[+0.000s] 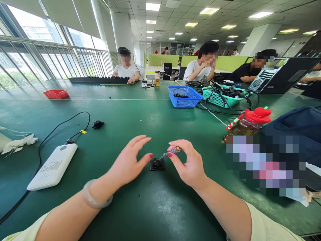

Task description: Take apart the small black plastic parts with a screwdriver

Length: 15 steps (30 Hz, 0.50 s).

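A small black square part (157,164) lies on the green table (140,120) in front of me. My right hand (187,162) pinches a small screwdriver (170,153) between thumb and fingers, its tip down on the black part. My left hand (130,162) rests just left of the part, fingers spread, thumb tip touching its left edge. A pale bangle sits on my left wrist.
A white power bank (54,166) with a black cable lies at left, another small black part (98,124) beyond it. Blue basket (185,96), teal basket (220,97) with cables, red tray (56,94), a red-capped bottle (247,124) and dark bag (296,130) at right. Three people sit across.
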Available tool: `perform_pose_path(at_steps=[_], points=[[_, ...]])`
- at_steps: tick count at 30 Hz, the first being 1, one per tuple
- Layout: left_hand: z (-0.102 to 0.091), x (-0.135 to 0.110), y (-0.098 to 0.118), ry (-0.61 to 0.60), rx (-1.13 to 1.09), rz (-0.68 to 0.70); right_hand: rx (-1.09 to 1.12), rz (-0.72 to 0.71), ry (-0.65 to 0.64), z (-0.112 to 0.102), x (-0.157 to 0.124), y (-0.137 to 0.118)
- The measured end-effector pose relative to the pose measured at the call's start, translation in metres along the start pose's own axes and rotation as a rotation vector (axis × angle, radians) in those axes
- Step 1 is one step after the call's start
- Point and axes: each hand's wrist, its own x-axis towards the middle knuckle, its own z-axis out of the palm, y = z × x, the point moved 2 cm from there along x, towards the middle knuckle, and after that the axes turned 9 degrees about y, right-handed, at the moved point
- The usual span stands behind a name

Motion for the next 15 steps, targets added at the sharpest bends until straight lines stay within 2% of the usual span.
perform_pose_path(at_steps=[3, 5, 7, 9, 13, 15], points=[[-0.051, 0.005, -0.014, 0.138, 0.293, -0.076, 0.025, 0.016, -0.014, 0.0, 0.0, -0.001], [-0.087, 0.0, -0.033, 0.166, 0.517, -0.185, 0.037, 0.016, -0.019, 0.0, 0.001, -0.003], [-0.116, -0.014, -0.06, 0.074, 0.715, -0.282, 0.04, 0.014, -0.017, 0.0, 0.001, -0.003], [-0.14, -0.033, -0.091, 0.071, 0.856, -0.467, 0.04, 0.017, -0.015, 0.0, 0.001, -0.003], [-0.159, -0.069, -0.144, 0.044, 0.834, -0.685, 0.057, 0.034, -0.009, 0.001, 0.001, -0.002], [-0.158, -0.078, -0.158, -0.012, 0.812, -0.695, 0.068, 0.038, -0.007, 0.001, 0.0, -0.002]])
